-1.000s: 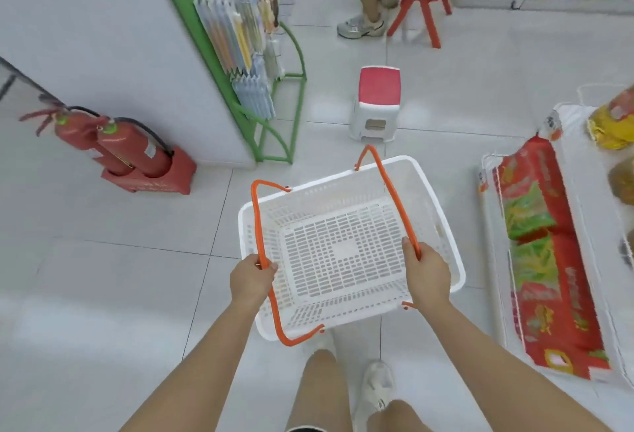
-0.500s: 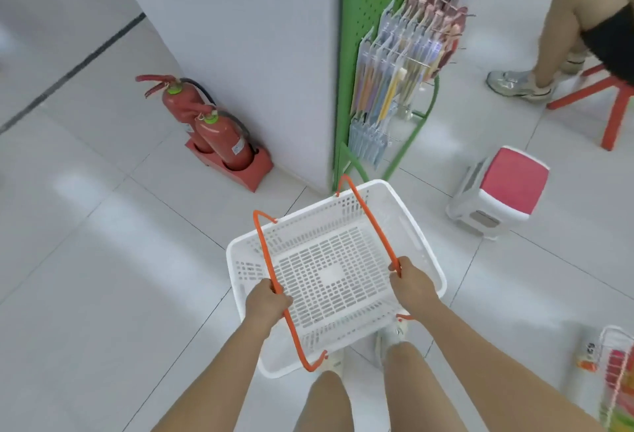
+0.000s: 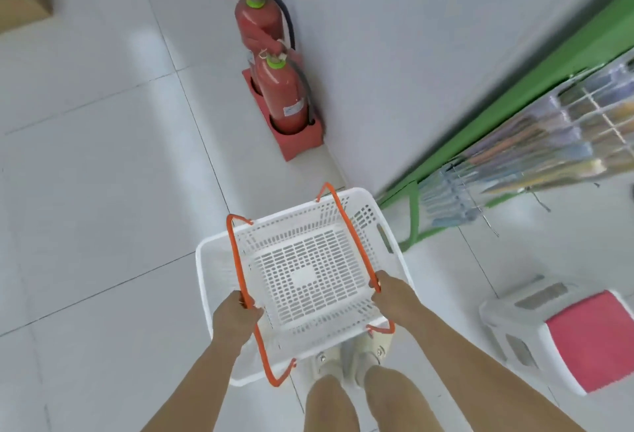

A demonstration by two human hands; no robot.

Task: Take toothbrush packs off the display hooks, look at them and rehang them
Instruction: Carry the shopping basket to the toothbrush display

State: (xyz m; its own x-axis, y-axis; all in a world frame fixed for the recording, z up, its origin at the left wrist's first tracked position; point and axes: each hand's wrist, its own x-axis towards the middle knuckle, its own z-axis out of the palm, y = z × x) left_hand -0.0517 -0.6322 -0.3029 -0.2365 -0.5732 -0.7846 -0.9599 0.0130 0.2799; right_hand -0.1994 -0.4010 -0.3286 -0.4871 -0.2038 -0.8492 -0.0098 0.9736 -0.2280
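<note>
Both hands carry a white perforated shopping basket (image 3: 308,274) over a floor of pale glossy tiles (image 3: 103,191) crossed by thin dark grout lines. The left hand (image 3: 235,316) is curled tight round one orange handle (image 3: 240,260), and the right hand (image 3: 394,296) is curled round the other orange handle (image 3: 350,229); the basket holds nothing inside. Ahead of the left hand and well apart from it, two red fire extinguishers (image 3: 274,88) stand in a red floor holder against a plain white wall (image 3: 411,54). Ahead and to the right of the right hand, a green display panel (image 3: 514,95) runs along that wall's edge, and the toothbrush packs (image 3: 535,154) hang on it in blurred rows, well apart from either hand. A green wire frame (image 3: 413,222) at the display's foot sits just beyond the basket's far right corner. To the right of the right hand stands a low white stool with a red top (image 3: 590,339). The person's light shoes (image 3: 360,354) show below the basket's near edge.
</note>
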